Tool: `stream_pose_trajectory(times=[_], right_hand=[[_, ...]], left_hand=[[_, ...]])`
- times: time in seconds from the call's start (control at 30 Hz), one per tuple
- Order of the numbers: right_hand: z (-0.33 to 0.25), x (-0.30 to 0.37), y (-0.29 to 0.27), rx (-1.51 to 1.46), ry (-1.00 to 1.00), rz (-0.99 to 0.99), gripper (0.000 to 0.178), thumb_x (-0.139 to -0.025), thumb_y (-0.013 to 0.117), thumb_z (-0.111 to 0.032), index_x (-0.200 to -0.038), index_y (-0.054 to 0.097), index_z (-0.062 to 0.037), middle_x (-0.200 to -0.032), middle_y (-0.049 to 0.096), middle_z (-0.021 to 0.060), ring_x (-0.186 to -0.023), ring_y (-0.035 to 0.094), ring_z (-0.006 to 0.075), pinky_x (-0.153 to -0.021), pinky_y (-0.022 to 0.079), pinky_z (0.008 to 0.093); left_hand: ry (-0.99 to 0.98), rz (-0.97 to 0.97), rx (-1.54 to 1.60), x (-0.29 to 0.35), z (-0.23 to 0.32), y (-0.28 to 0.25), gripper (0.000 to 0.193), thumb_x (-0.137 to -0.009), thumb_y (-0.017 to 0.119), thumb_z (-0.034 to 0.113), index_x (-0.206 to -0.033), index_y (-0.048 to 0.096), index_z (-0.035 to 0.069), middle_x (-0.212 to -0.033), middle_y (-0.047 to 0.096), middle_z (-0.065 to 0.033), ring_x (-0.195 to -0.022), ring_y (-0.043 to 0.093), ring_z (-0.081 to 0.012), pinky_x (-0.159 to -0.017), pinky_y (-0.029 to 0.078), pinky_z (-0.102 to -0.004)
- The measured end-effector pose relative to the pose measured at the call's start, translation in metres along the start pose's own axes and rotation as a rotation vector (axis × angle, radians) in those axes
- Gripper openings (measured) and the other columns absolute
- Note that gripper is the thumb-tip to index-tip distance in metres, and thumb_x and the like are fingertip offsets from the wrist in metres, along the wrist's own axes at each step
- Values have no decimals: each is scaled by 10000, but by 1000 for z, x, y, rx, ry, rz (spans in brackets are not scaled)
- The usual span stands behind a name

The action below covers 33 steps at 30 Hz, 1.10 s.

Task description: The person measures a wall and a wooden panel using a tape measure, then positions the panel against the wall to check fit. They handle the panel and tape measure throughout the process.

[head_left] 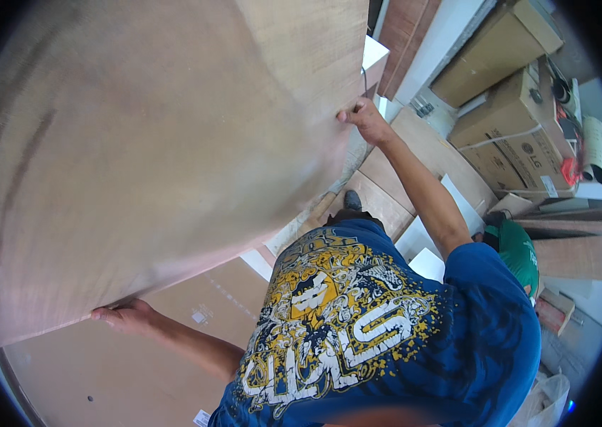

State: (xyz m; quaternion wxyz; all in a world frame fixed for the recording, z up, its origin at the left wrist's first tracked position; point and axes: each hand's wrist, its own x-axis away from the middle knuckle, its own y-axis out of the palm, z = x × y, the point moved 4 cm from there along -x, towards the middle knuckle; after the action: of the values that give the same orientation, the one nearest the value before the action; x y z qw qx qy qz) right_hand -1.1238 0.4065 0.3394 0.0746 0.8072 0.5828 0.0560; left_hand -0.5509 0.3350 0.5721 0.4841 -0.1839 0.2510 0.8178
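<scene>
A large plywood sheet [166, 135] with a pale brown face and darker streaks fills the upper left, tilted in front of me. My left hand [124, 315] grips its lower edge, the fingers tucked partly behind the wood. On the sheet's right edge, higher up, my right hand [366, 122] is closed with the thumb on the near face. Both my arms are stretched out from my blue printed shirt. What lies behind the sheet is hidden.
Beneath the sheet lies a big flat brown cardboard carton [173, 338]. Wooden boards [386, 188] and a white panel [461, 203] rest on the floor. Cardboard boxes [511, 146] stand at right, with rolled material [595, 146] on top. A person in green [518, 252] is low at right.
</scene>
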Motion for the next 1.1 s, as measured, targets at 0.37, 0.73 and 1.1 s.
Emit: stream_pose_trajectory(times=[0.37, 0.73, 1.1], right_hand=[[81, -36, 110, -308, 125, -315, 392, -801, 756, -186, -1128, 617, -21, -1003, 672, 37, -899, 614, 132, -842, 482, 285], [139, -51, 331, -367, 375, -708, 405, -794, 772, -224, -1097, 605, -13, -1013, 646, 30, -941, 580, 121, -864, 454, 282], [205, -23, 491, -151, 381, -920, 304, -871, 715, -303, -1030, 586, -78, -963, 588, 5, -934, 514, 115, -881, 396, 276]], left_hand=[[236, 319, -290, 12, 92, -82, 807, -863, 646, 539, -1296, 452, -114, -1355, 469, -211, -1243, 471, -312, -1081, 387, -442], [275, 697, -697, 61, 184, -163, 792, -915, 587, 501, -1359, 396, -127, -1418, 407, -259, -1271, 453, -361, -1082, 387, -481], [87, 798, -880, 86, 193, -252, 836, -878, 600, 585, -1284, 498, -138, -1311, 514, -238, -1160, 537, -315, -969, 468, -420]])
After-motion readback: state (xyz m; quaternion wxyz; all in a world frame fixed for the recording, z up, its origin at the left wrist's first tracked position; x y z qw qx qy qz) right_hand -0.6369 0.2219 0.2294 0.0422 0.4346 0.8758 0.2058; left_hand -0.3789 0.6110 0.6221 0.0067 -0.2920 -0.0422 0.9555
